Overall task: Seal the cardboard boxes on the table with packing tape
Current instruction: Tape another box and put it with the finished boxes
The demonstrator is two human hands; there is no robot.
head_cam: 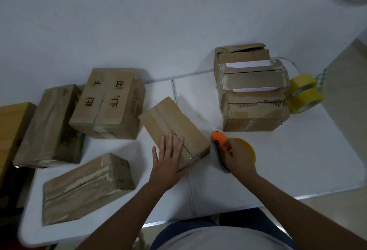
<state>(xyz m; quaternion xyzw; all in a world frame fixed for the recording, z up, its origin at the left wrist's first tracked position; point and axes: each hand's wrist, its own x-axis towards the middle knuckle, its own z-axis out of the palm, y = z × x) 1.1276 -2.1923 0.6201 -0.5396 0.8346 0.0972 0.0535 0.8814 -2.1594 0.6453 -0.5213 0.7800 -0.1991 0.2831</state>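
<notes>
Where black characters mark one box point(108, 102): left hand point(168, 162) flat on plain box point(174, 130), right hand point(239, 155) gripping tape dispenser point(219, 142).

A wooden cabinet point(12, 128) stands left of the table, a green checked cloth point(321, 79) at right.

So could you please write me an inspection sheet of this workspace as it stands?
Surface: white table, bare patch at right.
Job's things: centre box seam untaped; tape dispenser beside it; boxes stacked at right; three boxes at left.
Clutter: two spare tape rolls at right edge.
Grips: left hand flat on centre box; right hand holds dispenser.
Cables: nothing seen.
Surroundings: white wall; wooden furniture at left.
</notes>
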